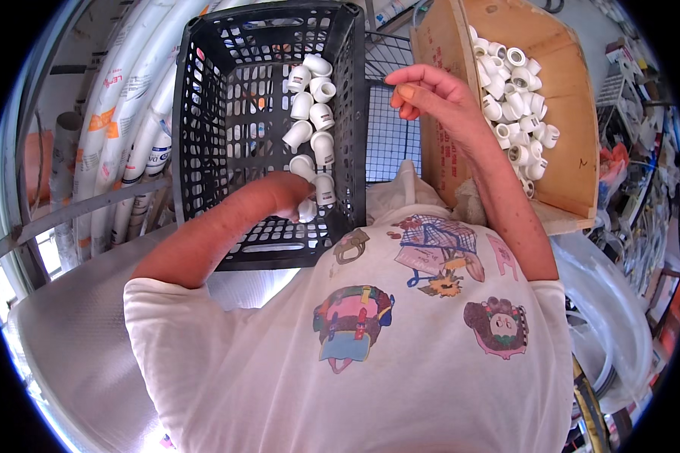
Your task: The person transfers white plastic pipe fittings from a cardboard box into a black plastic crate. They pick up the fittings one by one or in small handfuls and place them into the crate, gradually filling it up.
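My left hand [289,192] reaches down into a black plastic crate [272,249], with its fingers around a white plastic pipe elbow [307,211]. Part of that elbow is hidden by the hand. Close beside it lies another white elbow [324,189]. Several more white pipe elbows [322,117] form a rough double row along the right side of the crate floor. My right hand [430,96] hovers between the crate and a wooden box [566,102], its fingers bent and apart with nothing in them. White pipe fittings [515,107] lie heaped in the box, mostly along its left side.
A wire basket or rack [394,130] shows between the crate and the box. Long wrapped white pipes [130,102] lean at the left, behind a metal rail [90,209]. Coiled clear hose [612,317] and cluttered shelves [634,130] stand at the right.
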### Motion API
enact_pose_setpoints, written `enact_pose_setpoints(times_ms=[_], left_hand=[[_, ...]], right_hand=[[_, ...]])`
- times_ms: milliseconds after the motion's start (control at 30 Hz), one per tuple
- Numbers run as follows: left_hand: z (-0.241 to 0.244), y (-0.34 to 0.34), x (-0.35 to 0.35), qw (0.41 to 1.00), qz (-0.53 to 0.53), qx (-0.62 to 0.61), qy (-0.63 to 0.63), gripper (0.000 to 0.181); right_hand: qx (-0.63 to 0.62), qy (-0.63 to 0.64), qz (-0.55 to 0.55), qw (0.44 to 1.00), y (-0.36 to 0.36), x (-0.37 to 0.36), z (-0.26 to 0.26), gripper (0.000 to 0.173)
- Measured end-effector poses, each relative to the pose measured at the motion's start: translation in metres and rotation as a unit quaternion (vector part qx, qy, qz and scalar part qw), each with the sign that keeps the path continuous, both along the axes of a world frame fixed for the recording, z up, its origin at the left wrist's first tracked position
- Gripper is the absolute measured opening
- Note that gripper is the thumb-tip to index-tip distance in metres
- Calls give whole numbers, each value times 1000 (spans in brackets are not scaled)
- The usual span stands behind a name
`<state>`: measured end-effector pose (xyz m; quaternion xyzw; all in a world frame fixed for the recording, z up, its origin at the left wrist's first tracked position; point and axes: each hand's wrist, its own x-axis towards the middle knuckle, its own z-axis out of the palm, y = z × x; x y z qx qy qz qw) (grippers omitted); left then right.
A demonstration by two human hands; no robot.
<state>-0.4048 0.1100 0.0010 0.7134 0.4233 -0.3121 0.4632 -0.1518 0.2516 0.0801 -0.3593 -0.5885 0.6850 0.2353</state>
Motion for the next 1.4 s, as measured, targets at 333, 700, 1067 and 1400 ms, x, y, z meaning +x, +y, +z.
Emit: enact_pose_setpoints(times_ms=[333,700,1067,1400], left_hand=[[-8,-2,5,1000,8,2,-6,52],[-1,18,-11,997,-5,56,54,27],[-19,13,-3,999,3,-1,42,28],[40,48,6,994,88,51,34,25]], right_hand=[[7,2,1,1000,0,1,-1,25],[-8,-14,3,1000,0,2,2,23],[-11,12,3,1000,-1,3,4,23],[91,31,-105,990,27,33,52,23]])
